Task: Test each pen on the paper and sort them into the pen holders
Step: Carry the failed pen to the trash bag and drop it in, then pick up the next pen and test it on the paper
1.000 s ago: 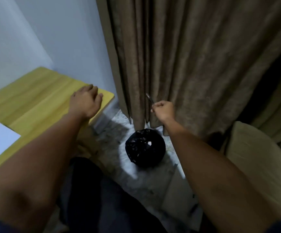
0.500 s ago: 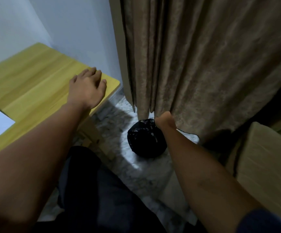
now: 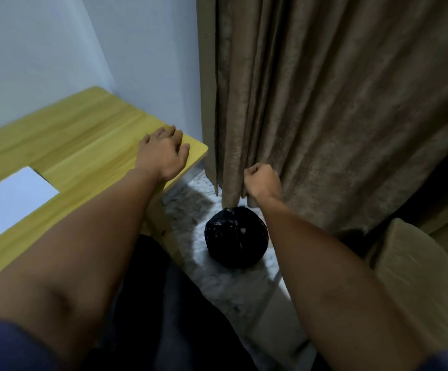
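Looking down past the right end of the wooden table [image 3: 65,145], we rest our left hand [image 3: 164,153] flat on its far right corner, fingers spread and holding nothing. Our right hand [image 3: 263,180] hangs curled into a fist over the floor, right of the table and just in front of the brown curtain [image 3: 338,103]; we cannot tell whether anything sits inside that fist. A sheet of white paper [image 3: 11,199] lies on the table at the left, well apart from our left hand. No pen shows in this view. Below the fist, a round bin lined with a black bag [image 3: 235,238] stands on the pale marbled floor [image 3: 233,287], touching the curtain's hem. A beige cushion [image 3: 415,285] sits at the near right.
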Demonstrator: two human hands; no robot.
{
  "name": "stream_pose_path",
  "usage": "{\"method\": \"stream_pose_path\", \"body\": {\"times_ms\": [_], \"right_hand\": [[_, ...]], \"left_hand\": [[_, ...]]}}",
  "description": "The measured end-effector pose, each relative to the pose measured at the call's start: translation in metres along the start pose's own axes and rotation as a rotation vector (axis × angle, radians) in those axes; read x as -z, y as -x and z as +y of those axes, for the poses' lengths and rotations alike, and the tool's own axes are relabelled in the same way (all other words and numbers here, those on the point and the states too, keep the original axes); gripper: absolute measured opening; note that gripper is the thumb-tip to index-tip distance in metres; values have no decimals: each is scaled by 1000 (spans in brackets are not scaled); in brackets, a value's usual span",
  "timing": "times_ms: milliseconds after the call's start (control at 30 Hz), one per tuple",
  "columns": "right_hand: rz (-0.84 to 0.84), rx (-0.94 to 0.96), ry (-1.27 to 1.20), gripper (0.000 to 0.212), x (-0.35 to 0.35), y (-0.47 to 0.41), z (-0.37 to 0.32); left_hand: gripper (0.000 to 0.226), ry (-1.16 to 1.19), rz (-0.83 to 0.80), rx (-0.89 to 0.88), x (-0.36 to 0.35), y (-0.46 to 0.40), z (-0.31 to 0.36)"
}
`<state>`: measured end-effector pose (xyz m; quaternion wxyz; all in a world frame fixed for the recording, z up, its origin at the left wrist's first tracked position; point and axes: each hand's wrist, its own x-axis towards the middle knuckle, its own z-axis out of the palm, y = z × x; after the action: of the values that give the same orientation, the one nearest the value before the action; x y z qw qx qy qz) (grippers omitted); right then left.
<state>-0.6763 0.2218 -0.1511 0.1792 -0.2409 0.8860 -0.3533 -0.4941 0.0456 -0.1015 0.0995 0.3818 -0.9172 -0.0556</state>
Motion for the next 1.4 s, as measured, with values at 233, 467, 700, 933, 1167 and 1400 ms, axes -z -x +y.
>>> {"method": "stream_pose_path", "body": {"times_ms": [233,467,700,933,1167,1400], "right_hand": [[87,396,-2,26,7,20,-131],[-118,715,-18,21,-99,113,-241],[-444,993,-104,14,-224,248,-341],[-717,1188,13,15,-307,394,-396],[-991,1180,340,23,-343,486,-402],[-803,1221,542,35,-358,502,-400]], "left_hand": [[48,47,115,96,70,39,-39],[40,-67,249,363,138,138,-177],[21,-113,479,704,163,306,-313],[19,-155,761,881,184,424,-371],[27,-162,519,1126,173,491,-409],[24,-90,474,1101,162,507,-410]]}}
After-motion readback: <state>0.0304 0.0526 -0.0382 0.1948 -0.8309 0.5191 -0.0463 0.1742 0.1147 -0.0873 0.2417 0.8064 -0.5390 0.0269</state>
